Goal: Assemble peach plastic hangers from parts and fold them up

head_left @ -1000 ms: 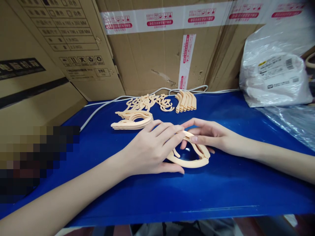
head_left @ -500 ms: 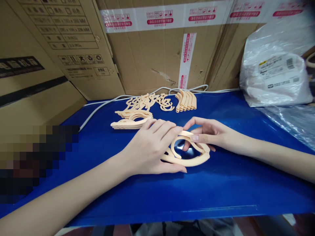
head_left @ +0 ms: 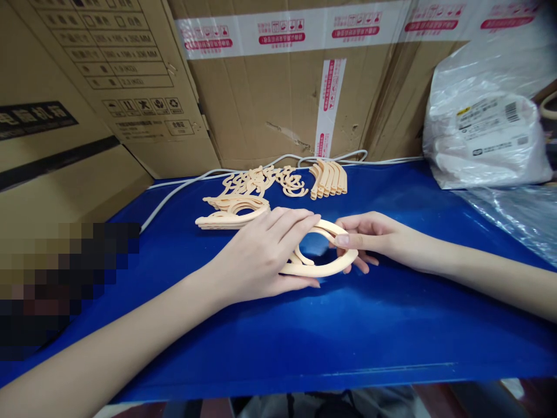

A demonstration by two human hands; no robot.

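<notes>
The fingers of the left hand lie spread flat over the near-left part of a peach plastic ring, thumb tucked against its lower edge, so the hand presses and grips it at once. The fingers of the right hand pinch the ring's right end, thumb on top and the others curled beneath. The ring rests low on the blue worktop, held between both hands, and a small hook piece sits inside it, just right of the left fingertips.

Judging by the grip, the step in hand is fitting or flexing this piece, with both hands steadying the ring. The next move likely calls for a firm hold on both ends while the inner piece is seated or freed, without twisting the thin plastic.

Beyond the left fingers lies a stack of like pieces, touching or nearly touching the knuckles. Further back are loose hooks and a row of curved strips, with a white cable running behind them. Cartons stand at the back, and a bag lies well off to the right.
</notes>
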